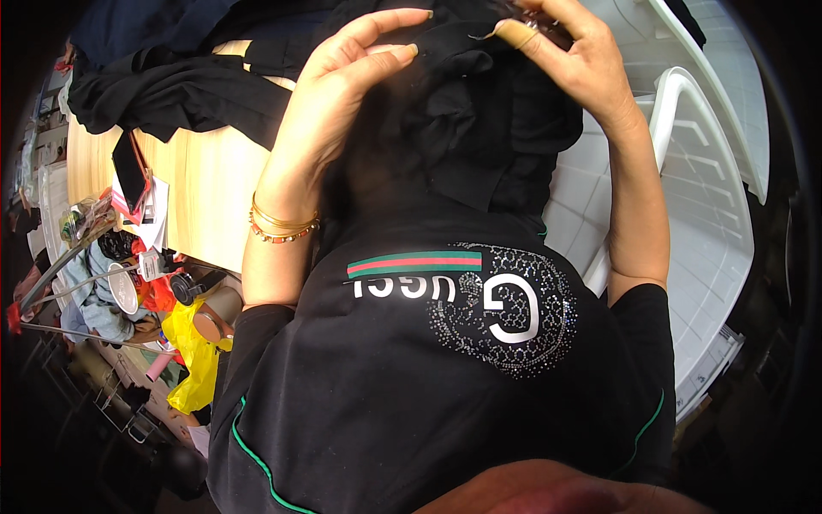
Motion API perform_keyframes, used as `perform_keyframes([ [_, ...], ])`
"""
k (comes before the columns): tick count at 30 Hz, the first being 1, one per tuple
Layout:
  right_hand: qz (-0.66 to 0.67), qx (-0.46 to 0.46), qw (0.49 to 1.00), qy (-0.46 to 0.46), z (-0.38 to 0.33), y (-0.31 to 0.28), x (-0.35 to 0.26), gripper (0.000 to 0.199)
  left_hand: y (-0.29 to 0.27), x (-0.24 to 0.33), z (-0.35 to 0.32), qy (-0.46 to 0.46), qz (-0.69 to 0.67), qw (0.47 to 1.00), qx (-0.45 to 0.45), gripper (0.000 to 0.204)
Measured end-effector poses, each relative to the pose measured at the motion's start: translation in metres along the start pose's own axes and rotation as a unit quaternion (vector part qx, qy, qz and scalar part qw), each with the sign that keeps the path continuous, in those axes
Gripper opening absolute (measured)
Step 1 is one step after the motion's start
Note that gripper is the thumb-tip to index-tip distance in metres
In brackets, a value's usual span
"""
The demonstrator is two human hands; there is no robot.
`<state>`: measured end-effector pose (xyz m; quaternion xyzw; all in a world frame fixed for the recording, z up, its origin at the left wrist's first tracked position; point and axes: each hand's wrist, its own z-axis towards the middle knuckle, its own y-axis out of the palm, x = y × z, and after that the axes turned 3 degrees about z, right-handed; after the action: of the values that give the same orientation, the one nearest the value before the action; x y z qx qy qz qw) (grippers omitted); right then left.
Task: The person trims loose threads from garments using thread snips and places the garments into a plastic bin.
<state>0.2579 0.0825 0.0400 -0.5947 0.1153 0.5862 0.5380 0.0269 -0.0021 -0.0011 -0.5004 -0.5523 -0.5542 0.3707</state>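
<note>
Black cloth (467, 128) lies bunched over my lap and runs up to the top edge. My left hand (355, 64) hovers at its left side, thumb and forefinger apart with nothing seen between them. On the far right, my right hand (574, 60) curls its fingers around something dark and shiny, partly cut off by the top edge; its kind I cannot make out. A yellowish wrap covers the right thumb (518, 36). By that thumb's tip shows a thin pale strand (484, 37), like a thread.
More black fabric (180, 90) covers part of a light wooden table (214, 184) at left. A dark flat phone-like object (130, 176) and papers lie at its edge. Beyond are a yellow bag (190, 355) and clutter. White plastic chairs (702, 171) stand at right.
</note>
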Motion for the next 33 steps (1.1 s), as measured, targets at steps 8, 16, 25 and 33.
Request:
perform_keyframes([
  [8, -0.061, -0.062, 0.977, -0.194, 0.008, 0.015, 0.014, 0.035, 0.009, 0.006, 0.0, 0.003, 0.009, 0.999, 0.044, 0.043],
  [16, -0.072, -0.053, 0.975, -0.206, -0.002, 0.012, 0.001, 0.032, 0.011, 0.002, 0.0, -0.001, 0.008, 0.999, 0.038, 0.042],
  [25, -0.139, -0.039, 0.961, -0.237, 0.001, 0.018, 0.005, 0.026, 0.007, 0.004, 0.003, -0.004, 0.011, 0.998, 0.055, 0.04],
  [33, 0.001, -0.01, 0.995, -0.101, -0.001, 0.002, 0.008, 0.028, 0.013, 0.016, 0.002, 0.057, 0.16, 0.985, 0.024, 0.033],
])
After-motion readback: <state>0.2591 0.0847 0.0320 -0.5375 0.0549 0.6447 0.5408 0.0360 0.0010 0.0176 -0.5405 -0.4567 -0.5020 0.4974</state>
